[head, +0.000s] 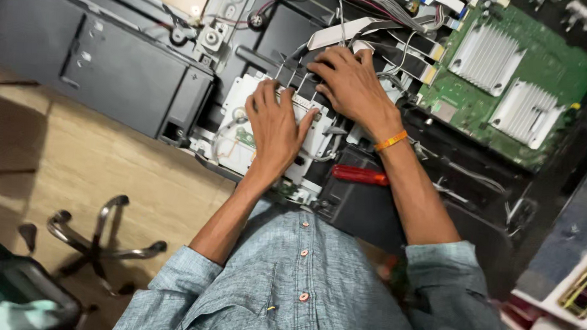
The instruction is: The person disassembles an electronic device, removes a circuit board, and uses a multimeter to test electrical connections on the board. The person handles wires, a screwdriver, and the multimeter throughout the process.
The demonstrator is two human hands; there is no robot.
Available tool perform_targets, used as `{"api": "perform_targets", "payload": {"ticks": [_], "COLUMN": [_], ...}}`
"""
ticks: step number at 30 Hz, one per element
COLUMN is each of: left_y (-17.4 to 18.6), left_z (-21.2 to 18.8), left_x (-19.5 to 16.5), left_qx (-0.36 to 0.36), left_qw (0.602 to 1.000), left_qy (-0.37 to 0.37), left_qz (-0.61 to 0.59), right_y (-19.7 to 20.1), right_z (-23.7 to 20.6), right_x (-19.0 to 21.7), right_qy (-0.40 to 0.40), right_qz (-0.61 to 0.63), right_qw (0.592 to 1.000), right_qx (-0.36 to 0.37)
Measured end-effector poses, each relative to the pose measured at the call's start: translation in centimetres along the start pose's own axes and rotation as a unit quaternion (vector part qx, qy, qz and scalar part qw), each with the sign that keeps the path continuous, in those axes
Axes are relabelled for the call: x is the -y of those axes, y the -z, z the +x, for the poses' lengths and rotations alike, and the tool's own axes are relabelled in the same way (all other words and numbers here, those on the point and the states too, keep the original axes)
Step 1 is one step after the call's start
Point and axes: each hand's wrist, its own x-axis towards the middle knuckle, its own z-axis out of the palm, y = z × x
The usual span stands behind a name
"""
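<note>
An opened electronic device lies in front of me, with a white plastic frame (244, 98) and flat ribbon cables (350, 27) exposed. My left hand (275, 125) lies flat on the white frame with its fingers spread. My right hand (351, 82), with an orange band at the wrist, rests just beyond it. Its spread fingertips press down on a black part among the ribbon cables. The thumbs of both hands almost touch. Neither hand holds a tool. A red-handled screwdriver (360, 175) lies on the black housing (360, 209) just under my right forearm.
A green circuit board (462, 93) with two silver heat sinks (486, 51) sits at the upper right. A dark grey panel (115, 68) fills the upper left. A chrome chair base (99, 236) stands on the wooden floor at lower left. Shelves with clutter are at lower right.
</note>
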Motion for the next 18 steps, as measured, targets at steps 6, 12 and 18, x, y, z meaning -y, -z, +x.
{"api": "perform_targets", "payload": {"ticks": [6,12,18], "left_y": [-1.7,-2.9,-3.7], "left_z": [-0.3,0.5,1.2], "left_x": [-1.8,-2.5,-2.7], "left_qx": [-0.020,-0.033,-0.060], "left_qw": [0.997,0.991,0.983], "left_qy": [0.078,0.128,0.172], "left_qz": [0.016,0.017,0.008], "right_y": [-0.1,-0.5,-2.3], "right_z": [2.9,4.8,4.7], "right_x": [-1.7,-2.7,-3.9], "right_qy": [-0.018,-0.018,-0.025], "right_qz": [0.042,0.059,0.105], "right_qw": [0.996,0.989,0.987], "right_qx": [0.075,0.131,0.121]}}
